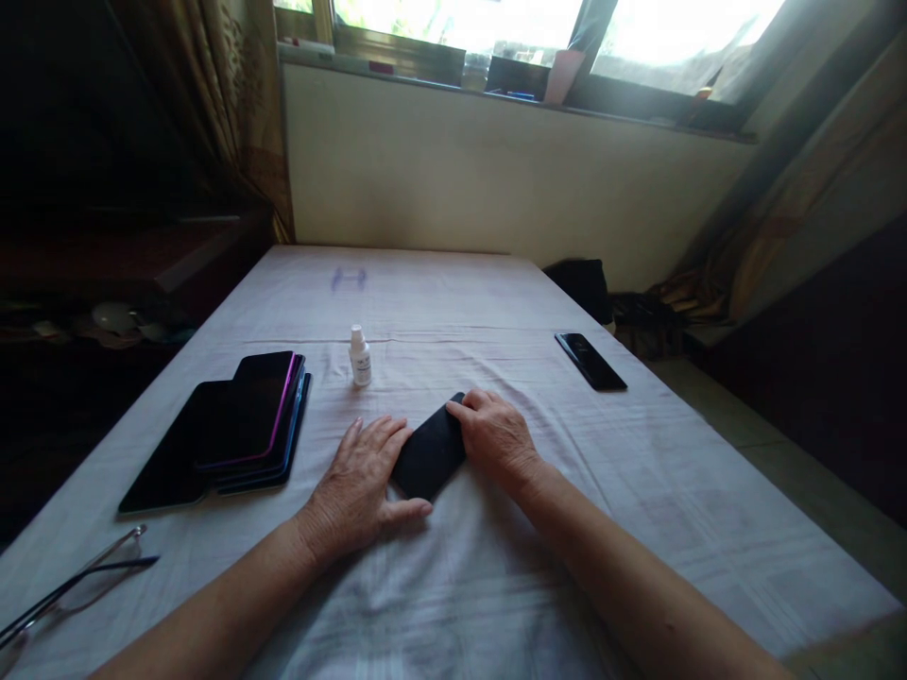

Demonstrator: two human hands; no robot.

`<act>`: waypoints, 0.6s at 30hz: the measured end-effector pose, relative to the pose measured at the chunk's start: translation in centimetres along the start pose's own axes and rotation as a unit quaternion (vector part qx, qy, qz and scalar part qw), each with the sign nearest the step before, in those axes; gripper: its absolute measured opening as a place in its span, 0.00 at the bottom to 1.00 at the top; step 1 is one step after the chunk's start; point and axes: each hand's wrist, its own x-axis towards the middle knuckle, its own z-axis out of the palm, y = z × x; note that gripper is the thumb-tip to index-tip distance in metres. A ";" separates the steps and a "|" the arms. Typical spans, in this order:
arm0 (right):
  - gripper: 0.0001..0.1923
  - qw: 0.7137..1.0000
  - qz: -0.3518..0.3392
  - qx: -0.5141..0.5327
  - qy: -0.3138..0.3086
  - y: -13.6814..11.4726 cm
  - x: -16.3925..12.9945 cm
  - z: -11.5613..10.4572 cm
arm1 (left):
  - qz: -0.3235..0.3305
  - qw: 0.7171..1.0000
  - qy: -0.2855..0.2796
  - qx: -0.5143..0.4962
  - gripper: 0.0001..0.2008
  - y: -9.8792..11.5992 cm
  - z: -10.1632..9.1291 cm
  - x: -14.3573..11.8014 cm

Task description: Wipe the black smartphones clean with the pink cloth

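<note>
A flat black phone (431, 451) lies slantwise on the cloth-covered table between my two hands. Its matte face is up. My right hand (492, 433) grips its far right end, thumb on top and fingers curled round the edge. At the near left end, my left hand (365, 482) rests with fingers stretched out and thumb apart, touching the phone's edge without closing on it. Just beyond my left hand stands a small white bottle (361, 361) with a cap. Farther left, several dark phones (248, 401) are stacked on a black tablet (166, 453).
Another black phone (590, 363) lies near the table's right edge. Folded eyeglasses (77, 581) rest at the near left corner. The pale tablecloth (453, 293) has wrinkles. A dark wooden shelf (205, 250) adjoins the left side; a wall with a window stands behind.
</note>
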 end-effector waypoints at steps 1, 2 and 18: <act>0.17 1.000 0.009 -0.002 0.003 0.3 0.2 0.0 | 0.000 1.000 -0.001 0.000 0.44 0.0 0.0 0.0; 0.17 1.000 0.019 -0.004 0.006 0.6 0.4 -0.1 | 0.000 1.000 -0.001 0.000 0.43 0.0 0.0 0.0; 0.14 0.999 -0.039 0.010 0.000 -1.7 0.8 0.3 | 0.005 1.000 0.002 -0.005 0.44 -0.1 0.1 0.0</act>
